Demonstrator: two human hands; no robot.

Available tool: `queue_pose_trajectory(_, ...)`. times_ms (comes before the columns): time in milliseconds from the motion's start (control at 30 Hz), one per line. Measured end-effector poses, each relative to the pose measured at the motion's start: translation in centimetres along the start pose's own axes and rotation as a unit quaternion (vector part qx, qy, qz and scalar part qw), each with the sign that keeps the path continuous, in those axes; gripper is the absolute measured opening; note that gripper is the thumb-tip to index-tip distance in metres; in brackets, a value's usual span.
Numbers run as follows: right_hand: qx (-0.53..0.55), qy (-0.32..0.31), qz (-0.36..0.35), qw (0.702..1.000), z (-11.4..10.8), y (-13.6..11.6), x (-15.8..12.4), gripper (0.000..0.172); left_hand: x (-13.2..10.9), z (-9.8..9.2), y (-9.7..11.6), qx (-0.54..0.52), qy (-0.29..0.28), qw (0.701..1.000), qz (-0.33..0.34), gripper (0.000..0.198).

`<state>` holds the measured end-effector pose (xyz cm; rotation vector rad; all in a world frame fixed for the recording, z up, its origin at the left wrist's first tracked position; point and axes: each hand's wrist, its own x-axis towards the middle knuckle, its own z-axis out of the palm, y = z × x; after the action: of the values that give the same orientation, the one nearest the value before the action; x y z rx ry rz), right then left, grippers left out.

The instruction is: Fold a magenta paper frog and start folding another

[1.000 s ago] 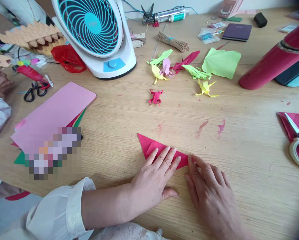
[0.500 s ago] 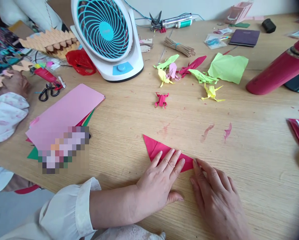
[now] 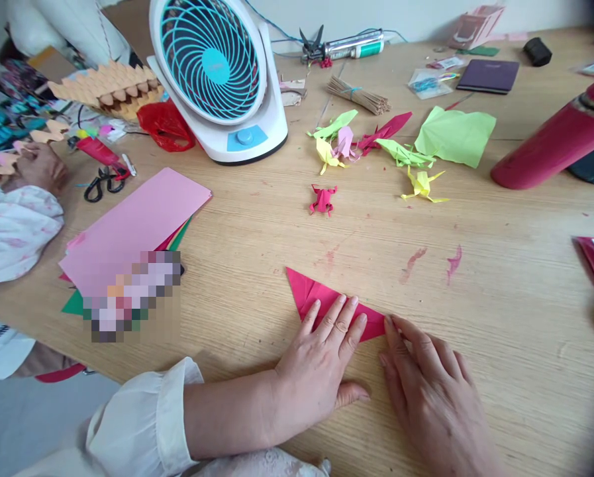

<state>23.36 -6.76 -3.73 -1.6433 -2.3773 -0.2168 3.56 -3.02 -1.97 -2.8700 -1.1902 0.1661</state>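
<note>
A red paper (image 3: 301,291) folded into a triangle lies on the table in front of me. My left hand (image 3: 321,358) rests flat over its lower middle, fingers spread and thumb out to the side, covering part of the sheet. At the triangle's right corner, the bent fingers of my right hand (image 3: 430,384) are closed together, the fingertips on the paper's tip. Beyond the triangle sits a small red origami frog (image 3: 322,199).
A fan (image 3: 257,136), origami figures (image 3: 346,142) and a green sheet (image 3: 455,136) stand farther back. Pink paper (image 3: 142,212) and scissors (image 3: 98,185) lie left, near another person's hand (image 3: 41,165). A red flask (image 3: 540,146) and red paper (image 3: 592,262) are right.
The whole view has shifted slightly, with the scene a little farther right. My hands and the red triangle keep the same positions relative to each other.
</note>
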Motion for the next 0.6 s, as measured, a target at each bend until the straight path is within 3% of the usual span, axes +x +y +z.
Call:
queue_pose_trajectory(367,0.006,-0.004,0.015,1.0,-0.2,-0.2,0.1,0.043,-2.0,0.8,-0.9,-0.042,0.006,0.997,-0.067,0.1)
queue_pose_trajectory(600,-0.001,-0.013,0.026,1.0,-0.2,-0.1,-0.1,0.042,-3.9,1.0,-2.0,-0.011,0.022,0.994,-0.102,0.096)
